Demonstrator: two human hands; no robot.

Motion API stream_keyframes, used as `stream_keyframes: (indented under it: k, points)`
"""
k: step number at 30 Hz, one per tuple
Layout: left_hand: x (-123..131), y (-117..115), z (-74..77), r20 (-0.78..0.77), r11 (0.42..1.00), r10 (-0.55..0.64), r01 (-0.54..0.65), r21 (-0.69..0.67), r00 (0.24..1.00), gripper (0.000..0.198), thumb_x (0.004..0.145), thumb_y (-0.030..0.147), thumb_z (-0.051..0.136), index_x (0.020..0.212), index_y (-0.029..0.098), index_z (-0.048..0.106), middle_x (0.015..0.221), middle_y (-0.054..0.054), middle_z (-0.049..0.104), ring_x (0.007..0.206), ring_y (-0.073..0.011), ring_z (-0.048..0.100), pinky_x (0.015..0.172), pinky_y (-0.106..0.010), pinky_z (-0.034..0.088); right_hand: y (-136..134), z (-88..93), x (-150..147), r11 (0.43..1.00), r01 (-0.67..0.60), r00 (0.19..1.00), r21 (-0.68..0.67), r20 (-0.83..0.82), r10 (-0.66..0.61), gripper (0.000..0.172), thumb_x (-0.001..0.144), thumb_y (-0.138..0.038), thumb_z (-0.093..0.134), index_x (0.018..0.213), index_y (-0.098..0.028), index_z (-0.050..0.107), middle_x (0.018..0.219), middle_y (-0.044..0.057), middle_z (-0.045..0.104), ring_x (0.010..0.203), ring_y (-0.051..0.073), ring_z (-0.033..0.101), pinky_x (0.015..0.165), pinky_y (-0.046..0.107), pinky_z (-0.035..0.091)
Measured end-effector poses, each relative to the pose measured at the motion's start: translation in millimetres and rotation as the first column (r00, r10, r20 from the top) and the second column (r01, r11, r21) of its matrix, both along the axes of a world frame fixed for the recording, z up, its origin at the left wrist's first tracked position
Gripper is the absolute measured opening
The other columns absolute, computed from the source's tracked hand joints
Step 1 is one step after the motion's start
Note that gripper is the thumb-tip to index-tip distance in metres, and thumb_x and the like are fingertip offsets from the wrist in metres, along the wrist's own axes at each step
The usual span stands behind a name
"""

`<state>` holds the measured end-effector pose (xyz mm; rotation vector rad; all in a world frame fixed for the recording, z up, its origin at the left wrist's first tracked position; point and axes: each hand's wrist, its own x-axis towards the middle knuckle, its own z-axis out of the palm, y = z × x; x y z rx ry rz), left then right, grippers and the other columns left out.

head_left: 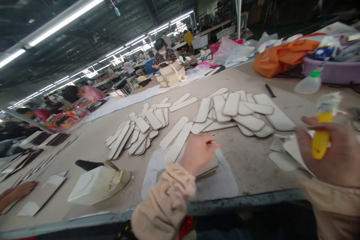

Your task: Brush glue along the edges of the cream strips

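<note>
My left hand is closed in a pinch above a small stack of pale pieces on a white sheet. Whatever lies between its fingertips is too small to make out. At the right, my right hand grips a yellow-handled brush, its whitish head pointing up and blurred. Loose pale pieces lie beside that hand. Beyond my hands, long white rounded strips are spread in overlapping heaps, one at the left and another at the right.
A white container with a stick in its mouth lies at the left, near another person's hand. A dark tool, a squeeze bottle, an orange bag and a purple basin are at the right. A co-worker sits opposite.
</note>
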<state>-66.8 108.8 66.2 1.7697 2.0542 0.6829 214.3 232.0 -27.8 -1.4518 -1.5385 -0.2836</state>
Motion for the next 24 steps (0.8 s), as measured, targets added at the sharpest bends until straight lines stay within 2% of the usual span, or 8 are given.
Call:
stream_keyframes:
  k: [1,4,7,11,15,19,21,24]
  points:
    - [-30,-7,-0.6,-0.183,0.991,0.09,-0.106,-0.08,0.979,0.027,0.083,0.039,0.061,0.098,0.021,0.073,0.095,-0.006,0.072,0.085,-0.0205,0.064,0.081,-0.03,0.047,-4,4.0,-6,0.998,-0.057,0.998,0.02,0.001,0.057,0.04,0.081,-0.047,0.065,0.113,-0.025,0.056,0.109,0.013,0.071,0.097,0.025,0.069,0.068,0.033,0.048]
    - [-102,-25,-15.6,-0.324,0.957,0.153,-0.222,-0.189,0.934,0.029,0.077,0.037,0.067,0.094,0.014,0.074,0.091,-0.012,0.07,0.086,-0.0261,0.063,0.079,-0.034,0.044,-17,18.4,-26,0.97,-0.233,0.972,0.073,0.006,0.233,0.03,0.084,-0.042,0.064,0.106,-0.023,0.056,0.108,0.013,0.072,0.099,0.024,0.069,0.07,0.03,0.05]
    - [-135,-37,-36.2,-0.391,0.923,0.134,-0.258,-0.285,0.911,0.025,0.07,0.036,0.073,0.087,0.017,0.074,0.087,-0.009,0.07,0.084,-0.0233,0.063,0.074,-0.03,0.043,-28,30.2,-46,0.937,-0.329,0.944,0.119,0.005,0.331,0.023,0.084,-0.035,0.066,0.101,-0.024,0.056,0.104,0.008,0.074,0.096,0.021,0.07,0.074,0.027,0.053]
    - [-139,-46,-49.8,-0.44,0.913,0.063,-0.23,-0.337,0.896,0.022,0.074,0.033,0.069,0.09,0.018,0.072,0.093,-0.008,0.07,0.088,-0.0213,0.063,0.077,-0.028,0.042,-44,39.3,-66,0.847,-0.499,0.863,0.183,0.013,0.506,0.016,0.083,-0.021,0.063,0.097,-0.022,0.055,0.103,0.009,0.073,0.096,0.022,0.069,0.081,0.032,0.055]
    - [-147,-42,-55.2,-0.481,0.91,-0.018,-0.185,-0.371,0.876,0.024,0.083,0.031,0.057,0.095,0.017,0.072,0.099,-0.011,0.07,0.091,-0.0235,0.064,0.08,-0.03,0.042,-52,39.2,-88,0.745,-0.662,0.747,0.082,-0.017,0.665,0.015,0.084,-0.014,0.055,0.096,-0.024,0.055,0.102,0.006,0.072,0.1,0.021,0.067,0.095,0.04,0.05]
    - [-145,-40,-56.7,-0.557,0.912,-0.073,-0.171,-0.373,0.827,0.027,0.084,0.036,0.053,0.089,0.018,0.071,0.092,-0.011,0.071,0.087,-0.0255,0.065,0.076,-0.032,0.044,-58,38.6,-103,0.704,-0.71,0.704,0.005,-0.011,0.71,0.013,0.085,-0.013,0.054,0.092,-0.024,0.054,0.105,0.005,0.072,0.103,0.02,0.065,0.1,0.042,0.047]
    - [-140,-43,-55.0,-0.574,0.916,-0.082,-0.165,-0.365,0.815,0.025,0.082,0.033,0.053,0.083,0.016,0.071,0.088,-0.013,0.07,0.084,-0.0263,0.065,0.074,-0.033,0.044,-62,39.0,-104,0.699,-0.715,0.699,0.012,-0.019,0.715,0.013,0.085,-0.014,0.055,0.093,-0.024,0.054,0.106,0.005,0.072,0.102,0.02,0.066,0.099,0.042,0.047]
    - [-138,-44,-54.4,-0.579,0.915,-0.048,-0.197,-0.353,0.814,0.021,0.081,0.027,0.053,0.084,0.017,0.071,0.09,-0.012,0.069,0.087,-0.0236,0.064,0.076,-0.031,0.045,-62,36.7,-102,0.698,-0.716,0.698,0.025,-0.024,0.716,0.014,0.084,-0.015,0.058,0.095,-0.023,0.055,0.107,0.006,0.072,0.102,0.022,0.066,0.098,0.043,0.049]
